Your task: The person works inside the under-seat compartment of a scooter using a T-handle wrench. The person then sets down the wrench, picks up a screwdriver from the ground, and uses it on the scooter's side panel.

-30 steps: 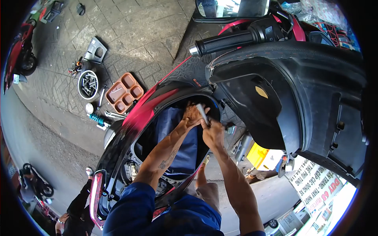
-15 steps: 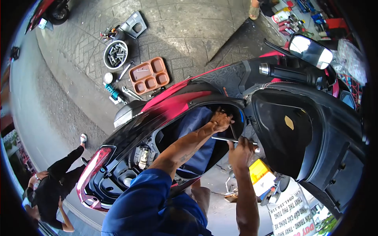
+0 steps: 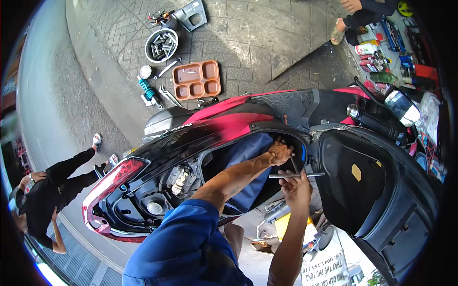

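A T-handle wrench (image 3: 311, 175) has its crossbar lying level across the view, over the edge of the open under-seat compartment (image 3: 260, 202) of a red and black scooter (image 3: 229, 125). My right hand (image 3: 296, 189) has its fingers closed on the crossbar from below. The wrench's shaft runs down into the compartment, towards my left hand (image 3: 280, 152). That hand is inside the compartment with curled fingers, close to the shaft's lower end; what lies between them is hidden. Beneath my left forearm is a dark blue cloth (image 3: 245, 155).
The raised seat (image 3: 355, 176) stands at right. Beyond the scooter lie a brown compartment tray (image 3: 195, 80), a bowl of sockets (image 3: 162, 45), a teal shock absorber (image 3: 148, 89) and an adjustable wrench (image 3: 169, 97). People are at left (image 3: 52, 195) and upper right (image 3: 365, 14).
The wrench's crossbar has turned from slanted to level. My right hand has shifted from over the bar to under it. My left hand keeps its place in the compartment, while the view has shifted.
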Available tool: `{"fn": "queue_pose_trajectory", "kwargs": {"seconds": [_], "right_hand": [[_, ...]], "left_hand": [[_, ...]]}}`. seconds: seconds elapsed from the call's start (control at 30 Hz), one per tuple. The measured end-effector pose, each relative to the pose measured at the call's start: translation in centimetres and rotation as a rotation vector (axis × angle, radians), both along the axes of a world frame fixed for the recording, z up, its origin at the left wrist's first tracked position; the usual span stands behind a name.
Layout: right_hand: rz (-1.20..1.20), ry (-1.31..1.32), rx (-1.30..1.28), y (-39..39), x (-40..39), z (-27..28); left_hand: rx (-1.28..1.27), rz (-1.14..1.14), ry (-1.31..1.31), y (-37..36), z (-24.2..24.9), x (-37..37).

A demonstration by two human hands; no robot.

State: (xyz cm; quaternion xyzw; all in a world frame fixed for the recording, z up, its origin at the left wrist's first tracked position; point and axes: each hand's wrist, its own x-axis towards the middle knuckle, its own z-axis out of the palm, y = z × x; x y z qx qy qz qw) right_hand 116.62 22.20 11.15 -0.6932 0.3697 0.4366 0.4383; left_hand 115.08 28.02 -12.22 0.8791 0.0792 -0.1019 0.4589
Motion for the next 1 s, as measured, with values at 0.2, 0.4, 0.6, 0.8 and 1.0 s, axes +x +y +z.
{"fn": "queue_pose_trajectory", "kwargs": {"seconds": [0.2,0.4,0.6,0.8,1.0], "right_hand": [[1.356,-0.905,-0.612,-0.2,0.3,2.2],[1.784,-0.346,-0.817,2.5,0.9,1.3],[0.15,-0.089,-0.19,1.9,-1.2,-1.5],[0.464,-0.05,-0.21,3.8,0.2,3.1],[1.946,-0.706,-0.734,0.5,1.2,1.2]], "left_hand": [[-0.072,-0.044,0.089,0.9,1.9,0.5],[-0.035,0.065,0.043,-0.8,-0.4,0.2],[-0.048,0.074,0.124,-1.1,-0.6,1.0],[-0.129,0.258,0.138,-2.6,-3.1,2.2],[-0.219,0.322,0.21,-3.1,-1.6,2.0]]}}
